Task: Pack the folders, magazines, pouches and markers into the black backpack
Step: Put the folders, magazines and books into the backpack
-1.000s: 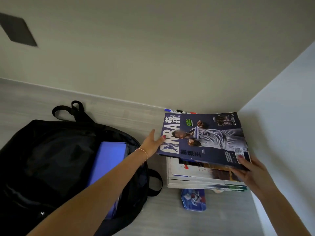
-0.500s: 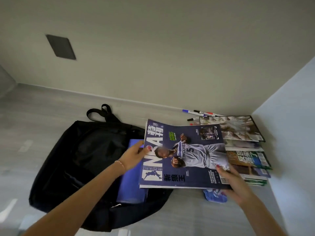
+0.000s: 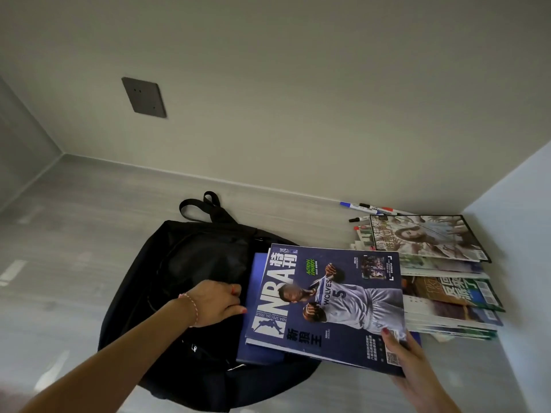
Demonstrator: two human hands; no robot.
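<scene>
A: Item one: black backpack (image 3: 190, 281), lying flat on the grey surface (image 3: 74, 234), mouth open toward the right. Contents so far: a blue folder (image 3: 253, 350), partly inside, its near corner showing under the magazine.

B: Item two?

A: NBA magazine (image 3: 328, 302), dark blue cover, player in a Wolves jersey. Position: held over the backpack's opening, lying across the blue folder, not yet inside. Right hand (image 3: 414, 371) grips its near right corner, thumb on the cover, fingers beneath. Left hand (image 3: 214, 302) is at the bag's opening beside the magazine's left edge, fingers curled; it seems to be holding the fabric open, though I cannot tell how firmly.

B: Remaining stock?

A: Magazine stack (image 3: 447, 287), fanned, against the right wall (image 3: 521, 234). Markers (image 3: 366, 208), several, with blue, black and red caps, loose behind the stack by the back wall. Pouches: none clearly visible here.

B: Step in hand?

A: Magazines, first copy, judged at the point of insertion. Next move calls for tipping the left edge down into the mouth and sliding it in alongside the folder while the left hand keeps the opening wide.

B: Risk?

A: The soft cover may buckle against the folder's edge if pushed flat.
</scene>
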